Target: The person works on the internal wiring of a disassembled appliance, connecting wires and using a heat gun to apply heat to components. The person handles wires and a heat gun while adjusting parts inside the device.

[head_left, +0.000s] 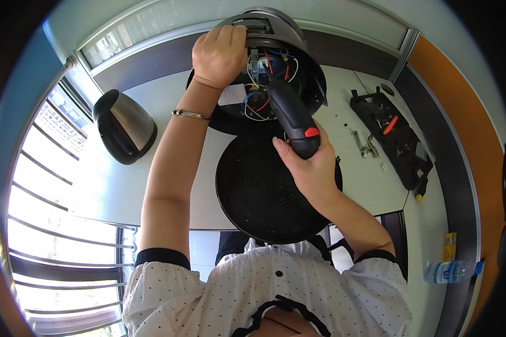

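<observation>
A round grey appliance, perhaps a rice cooker, lies tipped with its opened underside toward me. Red, blue and white wires and a metal bracket show inside it. My left hand is closed over its upper side, by the dark panel. In my right hand is a black cordless screwdriver with a red button. Its tip points into the wiring; whether it touches a screw I cannot tell. Below, a round black cover lies at the table's front edge, partly under my right hand.
An electric kettle lies at the left. On the right are an open black tool case holding an orange-red handled tool, loose screws and small metal parts, and a water bottle beside a yellow box. A wall panel closes off the back.
</observation>
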Demonstrator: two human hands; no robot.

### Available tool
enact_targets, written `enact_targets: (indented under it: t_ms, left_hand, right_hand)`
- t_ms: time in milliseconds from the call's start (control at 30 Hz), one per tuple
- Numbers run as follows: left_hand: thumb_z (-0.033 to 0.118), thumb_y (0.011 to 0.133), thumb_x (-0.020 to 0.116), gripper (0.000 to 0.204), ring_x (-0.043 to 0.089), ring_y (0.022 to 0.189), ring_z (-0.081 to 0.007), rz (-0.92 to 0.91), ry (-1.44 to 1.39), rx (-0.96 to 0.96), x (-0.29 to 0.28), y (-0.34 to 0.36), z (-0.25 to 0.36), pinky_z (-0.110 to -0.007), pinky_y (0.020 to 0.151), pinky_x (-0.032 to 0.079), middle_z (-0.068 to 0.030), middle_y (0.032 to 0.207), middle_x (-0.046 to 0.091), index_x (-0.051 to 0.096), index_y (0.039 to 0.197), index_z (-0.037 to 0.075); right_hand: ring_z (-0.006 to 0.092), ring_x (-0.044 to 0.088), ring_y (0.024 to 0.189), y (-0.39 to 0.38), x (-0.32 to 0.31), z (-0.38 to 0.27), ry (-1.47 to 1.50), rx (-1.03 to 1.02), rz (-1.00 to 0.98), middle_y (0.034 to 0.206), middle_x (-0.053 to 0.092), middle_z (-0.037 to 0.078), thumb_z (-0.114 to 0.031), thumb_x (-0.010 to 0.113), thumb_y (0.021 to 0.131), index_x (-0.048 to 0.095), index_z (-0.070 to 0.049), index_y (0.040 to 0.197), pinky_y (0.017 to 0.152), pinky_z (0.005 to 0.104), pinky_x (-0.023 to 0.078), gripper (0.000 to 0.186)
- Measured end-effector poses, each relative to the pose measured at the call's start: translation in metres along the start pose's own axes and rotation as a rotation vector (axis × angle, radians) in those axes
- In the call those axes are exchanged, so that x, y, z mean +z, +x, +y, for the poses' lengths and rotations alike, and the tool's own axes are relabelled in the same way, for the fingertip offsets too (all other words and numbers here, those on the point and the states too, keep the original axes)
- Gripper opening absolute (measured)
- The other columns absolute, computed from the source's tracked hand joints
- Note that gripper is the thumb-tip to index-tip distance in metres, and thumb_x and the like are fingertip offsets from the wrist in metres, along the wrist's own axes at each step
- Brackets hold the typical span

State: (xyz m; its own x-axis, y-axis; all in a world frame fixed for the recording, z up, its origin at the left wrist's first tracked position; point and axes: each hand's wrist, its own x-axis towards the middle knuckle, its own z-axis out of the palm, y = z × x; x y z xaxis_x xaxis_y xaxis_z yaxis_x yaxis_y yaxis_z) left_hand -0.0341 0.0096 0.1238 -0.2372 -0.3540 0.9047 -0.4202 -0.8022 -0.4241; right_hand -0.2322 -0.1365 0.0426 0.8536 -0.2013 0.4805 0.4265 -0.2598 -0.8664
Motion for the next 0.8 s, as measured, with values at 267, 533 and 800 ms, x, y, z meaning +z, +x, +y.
enact_targets:
  t_ms: [267,533,800]
  left_hand:
    - [0.01,0.059,0.06,0.019,0.054,0.058,-0.015,0.043,-0.022,0.013,0.001,-0.001,-0.002,-0.027,0.049,0.042,0.001,0.064,0.049,0.057,0.078,0.012]
    - [0.009,0.059,0.06,0.018,0.053,0.058,-0.0148,0.05,-0.021,0.007,0.0,0.001,-0.001,-0.027,0.048,0.042,0.0009,0.063,0.049,0.057,0.077,0.012]
    - [0.009,0.059,0.059,0.016,0.051,0.056,-0.0141,0.042,0.002,0.033,0.003,0.001,-0.002,-0.026,0.048,0.041,0.0012,0.061,0.046,0.055,0.075,0.012]
  right_hand:
    - [0.0199,0.064,0.076,0.0,0.002,0.006,-0.031,-0.106,0.028,0.09,0.063,0.016,-0.016,0.076,0.077,0.041,0.013,0.125,0.069,0.0289,0.051,0.066]
    - [0.0203,0.064,0.077,0.001,0.002,0.011,-0.05,-0.114,0.029,0.091,0.063,0.016,-0.017,0.077,0.077,0.041,0.012,0.125,0.07,0.0293,0.051,0.066]
    - [0.0159,0.061,0.081,-0.003,-0.008,0.001,0.051,0.05,-0.023,0.096,0.062,0.013,-0.014,0.074,0.077,0.043,0.01,0.128,0.074,0.0277,0.049,0.064]
